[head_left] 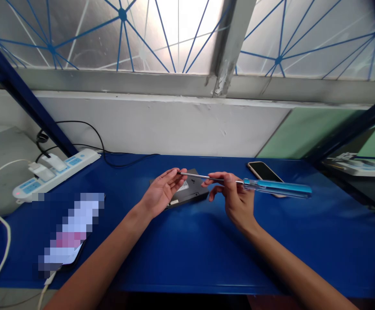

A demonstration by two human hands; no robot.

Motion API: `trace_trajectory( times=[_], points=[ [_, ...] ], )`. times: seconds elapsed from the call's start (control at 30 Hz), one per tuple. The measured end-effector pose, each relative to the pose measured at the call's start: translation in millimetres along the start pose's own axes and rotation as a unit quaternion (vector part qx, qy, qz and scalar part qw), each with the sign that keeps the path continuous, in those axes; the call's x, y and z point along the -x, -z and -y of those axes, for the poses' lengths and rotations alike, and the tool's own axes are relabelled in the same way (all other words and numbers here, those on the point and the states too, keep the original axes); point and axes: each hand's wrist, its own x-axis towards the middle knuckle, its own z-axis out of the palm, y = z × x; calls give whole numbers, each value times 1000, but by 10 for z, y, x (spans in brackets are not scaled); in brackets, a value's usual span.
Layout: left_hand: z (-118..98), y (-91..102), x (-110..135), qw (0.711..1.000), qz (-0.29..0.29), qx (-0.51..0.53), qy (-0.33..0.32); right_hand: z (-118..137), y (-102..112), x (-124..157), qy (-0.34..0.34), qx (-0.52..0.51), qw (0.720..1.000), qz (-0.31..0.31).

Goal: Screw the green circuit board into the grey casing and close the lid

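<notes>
Closest to the camera, down at the lower left, there's a phone (65, 241) lying flat on the blue counter (181, 249) with a white cable (0, 254) running off its near end. The screen is blurred out, so I can't tell what's on it.

Both forearms come in from the bottom edge and meet around mid-counter. The right hand (235, 199) has its thumb and fingertips pinching the thin metal shaft of a screwdriver (273, 187), which is held up off the counter and roughly level. Its see-through blue handle sticks out to the right, past the hand. The left hand (161, 192) is open, palm up with the fingers loosely curled, and the tip of the screwdriver rests against its fingertips.

Right below and behind the hands sits a flat black box (192, 194) with a small white label. The left hand hovers just over its near corner, though I can't say whether it's touching.

Farther back on the right a second phone (264, 171) lies face up with a dark screen. A white power strip (56, 172) with plugs in it sits at the back left.
</notes>
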Motion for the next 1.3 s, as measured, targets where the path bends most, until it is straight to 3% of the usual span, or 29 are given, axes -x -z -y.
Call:
trace_trajectory(
  times=[0.6,0.83,1.03,1.2,1.3],
  points=[
    [16,0,11,999,15,-41,-9,-9,38,-9,8,19,1000,4],
    [8,-44,37,997,9,-81,11,120,2,-113,16,-24,999,18],
    [13,-74,83,989,61,-130,45,249,33,-149,17,-46,998,44],
    [69,-87,98,983,86,-150,64,321,-11,-148,55,29,998,32],
    [76,-106,99,969,93,-228,24,333,-19,-159,73,93,993,18]
  ],
)
